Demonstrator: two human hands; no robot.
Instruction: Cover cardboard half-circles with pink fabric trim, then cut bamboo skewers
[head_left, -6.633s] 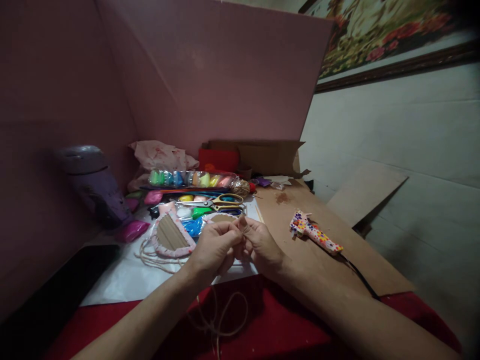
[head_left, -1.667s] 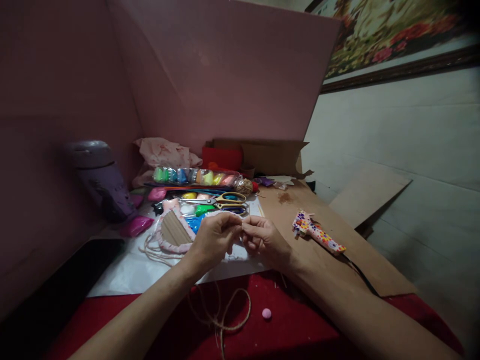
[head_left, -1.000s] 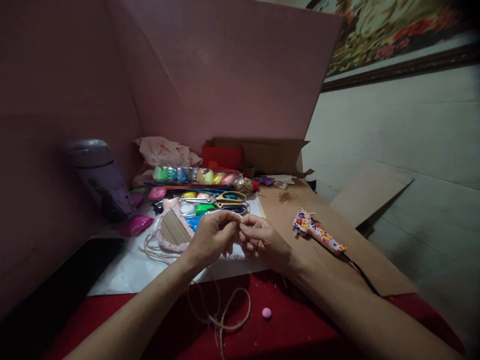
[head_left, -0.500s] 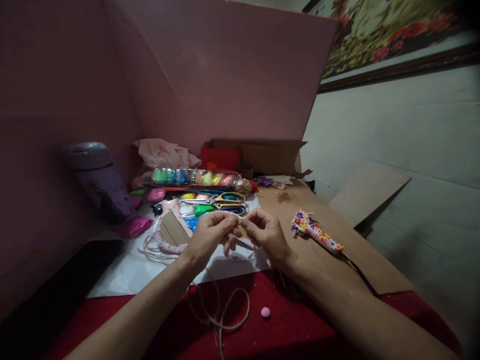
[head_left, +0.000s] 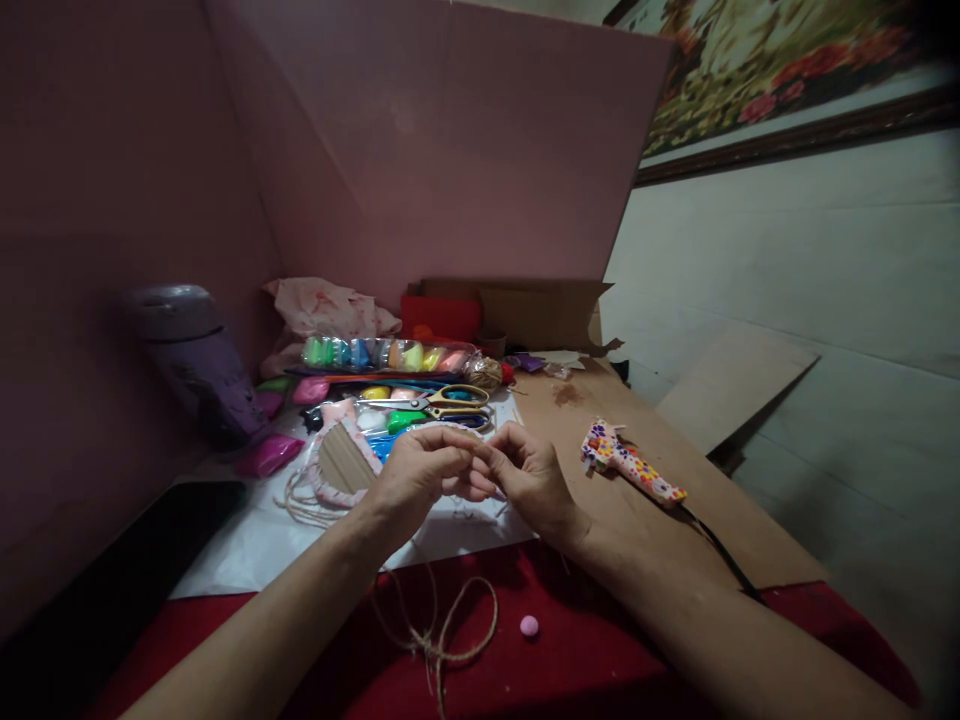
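My left hand (head_left: 424, 475) and my right hand (head_left: 538, 488) meet over the white sheet (head_left: 247, 550), each with thumb and fingers pinched together. What lies between the fingertips is too small and hidden to make out. Left of my left hand lies a cardboard piece (head_left: 346, 462) with a rim of pale pink patterned fabric, partly covered by that hand. Twine (head_left: 466, 655) lies in loops on the red cloth below my hands. A small pink pom-pom (head_left: 529, 626) rests to the right of these loops.
Scissors (head_left: 435, 402) lie on bagged coloured clay (head_left: 360, 353) beyond my hands. A floral glue gun (head_left: 630, 465) lies on brown cardboard (head_left: 720, 520) at right, its cord trailing forward. A purple tumbler (head_left: 199, 370) and a black flat object (head_left: 180, 530) are at left.
My fingertips have shifted slightly against each other, and the left hand's lower fingers have moved nearer the right hand. The things on the table stay where they were.
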